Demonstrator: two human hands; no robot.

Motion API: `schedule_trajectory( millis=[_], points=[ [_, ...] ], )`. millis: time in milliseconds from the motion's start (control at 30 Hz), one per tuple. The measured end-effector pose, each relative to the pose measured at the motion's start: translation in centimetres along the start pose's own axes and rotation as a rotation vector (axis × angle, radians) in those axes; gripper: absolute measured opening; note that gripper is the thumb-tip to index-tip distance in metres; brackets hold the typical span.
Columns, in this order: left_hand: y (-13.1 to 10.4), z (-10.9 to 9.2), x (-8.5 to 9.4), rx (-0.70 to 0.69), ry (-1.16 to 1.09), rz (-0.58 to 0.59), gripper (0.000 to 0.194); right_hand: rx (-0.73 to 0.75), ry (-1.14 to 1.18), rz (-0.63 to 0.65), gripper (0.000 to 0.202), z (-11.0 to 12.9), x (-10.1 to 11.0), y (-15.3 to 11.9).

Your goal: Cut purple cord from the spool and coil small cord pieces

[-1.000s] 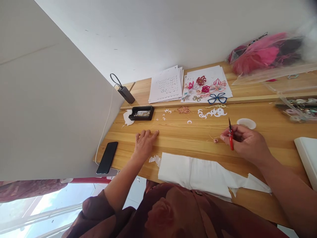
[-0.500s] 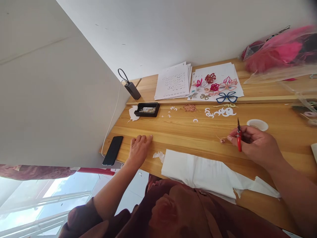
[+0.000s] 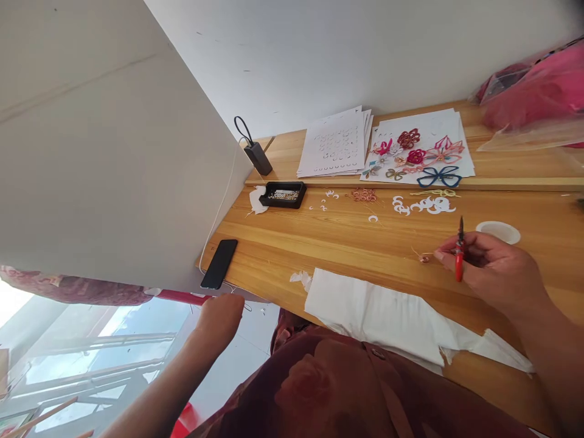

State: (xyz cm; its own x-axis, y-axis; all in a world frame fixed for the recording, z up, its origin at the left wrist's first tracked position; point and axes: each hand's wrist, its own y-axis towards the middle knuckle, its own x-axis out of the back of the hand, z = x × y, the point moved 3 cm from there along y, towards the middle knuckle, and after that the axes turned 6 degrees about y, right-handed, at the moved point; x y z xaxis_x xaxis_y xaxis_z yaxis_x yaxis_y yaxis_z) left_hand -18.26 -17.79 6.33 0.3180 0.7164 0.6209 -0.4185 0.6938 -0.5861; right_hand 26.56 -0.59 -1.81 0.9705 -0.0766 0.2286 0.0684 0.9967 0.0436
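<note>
My right hand (image 3: 499, 267) is closed around small red-handled scissors (image 3: 460, 258), their dark pointed blades standing upward. Between thumb and forefinger it also pinches a fine thread, from which a small copper-coloured thread-wrapped piece (image 3: 424, 258) extends just over the tabletop. My left hand (image 3: 222, 320) is off the table's front left edge, just below the black phone (image 3: 219, 264). Its back faces me and its fingers are hidden. A folded white cloth or tissue (image 3: 374, 310) lies along the front edge, with a torn scrap (image 3: 302, 279) beside it.
Behind are white crescent cut-outs (image 3: 440, 204), pinkish wrapped rings (image 3: 364, 194), a black tray (image 3: 283, 195) of small bits and a white round dish (image 3: 497, 232). The raised shelf holds punched paper (image 3: 333, 143), thread flowers (image 3: 416, 156), a power bank (image 3: 258, 158) and a pink-filled bag (image 3: 533, 91).
My left hand has left the tabletop, moving down and left past the front edge. My right hand keeps the scissors and thread piece. The whole view has shifted slightly.
</note>
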Motion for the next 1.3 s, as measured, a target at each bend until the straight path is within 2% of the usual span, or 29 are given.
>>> schedule_trajectory(
  millis=[67,133,233,267,300,367,400,467,500,567,633,700,767,867,1067,1200,1300],
  points=[
    [0.5,-0.2,1.2,0.004,-0.067,-0.114,0.028,0.014,0.05,0.006,0.022,0.6,-0.1,0.0],
    [1.2,-1.1,2.9,-0.099,-0.211,-0.28,0.033,0.011,0.102,0.009,0.028,1.3,-0.2,-0.1],
    [1.5,-4.2,6.4,-0.475,-0.538,-0.568,0.036,-0.017,0.129,0.023,0.033,2.1,-0.5,-0.1],
    [1.3,-5.4,7.8,-0.608,-0.649,-0.63,0.038,-0.018,0.132,0.029,0.033,2.2,-0.5,-0.1],
    [1.2,-6.7,9.0,-0.718,-0.744,-0.661,0.034,-0.025,0.137,0.028,0.033,2.2,-0.5,0.0],
    [1.1,-9.1,11.1,-0.874,-0.833,-0.651,0.022,-0.031,0.135,0.024,0.034,2.2,-0.3,0.0],
    [1.2,-10.0,11.9,-0.912,-0.827,-0.651,0.023,-0.032,0.129,0.018,0.034,2.1,-0.2,0.1],
    [2.2,-10.4,12.6,-0.871,-0.787,-0.777,0.026,-0.024,0.111,0.004,0.035,1.9,0.2,0.2],
    [3.1,-9.9,12.4,-0.784,-0.731,-0.843,0.036,-0.021,0.101,-0.006,0.035,1.8,0.3,0.2],
    [5.4,-7.5,10.7,-0.491,-0.529,-0.843,0.058,-0.024,0.092,-0.022,0.031,1.6,0.5,0.2],
    [7.2,-4.1,7.8,-0.228,-0.341,-0.726,0.067,-0.024,0.071,-0.047,0.025,1.5,0.6,0.0],
    [8.0,-1.0,4.6,-0.088,-0.253,-0.569,0.073,-0.039,0.047,-0.078,0.024,1.7,0.5,-0.2],
    [8.0,1.0,2.2,-0.012,-0.238,-0.475,0.076,-0.057,0.03,-0.073,0.023,1.9,0.4,-0.4],
    [7.5,1.4,0.3,0.027,-0.271,-0.406,0.08,-0.076,-0.001,-0.072,0.025,2.1,0.2,-0.6],
    [6.1,-0.8,0.4,-0.061,-0.249,-0.376,0.079,-0.092,0.01,-0.101,0.027,2.1,0.3,-0.4],
    [4.1,0.5,0.2,-0.12,-0.164,-0.279,0.078,-0.132,-0.029,-0.094,0.025,2.0,0.5,-0.5],
    [3.0,1.7,0.0,-0.101,-0.115,-0.176,0.061,-0.123,-0.03,-0.09,0.025,1.8,0.4,-0.6]
  ],
)
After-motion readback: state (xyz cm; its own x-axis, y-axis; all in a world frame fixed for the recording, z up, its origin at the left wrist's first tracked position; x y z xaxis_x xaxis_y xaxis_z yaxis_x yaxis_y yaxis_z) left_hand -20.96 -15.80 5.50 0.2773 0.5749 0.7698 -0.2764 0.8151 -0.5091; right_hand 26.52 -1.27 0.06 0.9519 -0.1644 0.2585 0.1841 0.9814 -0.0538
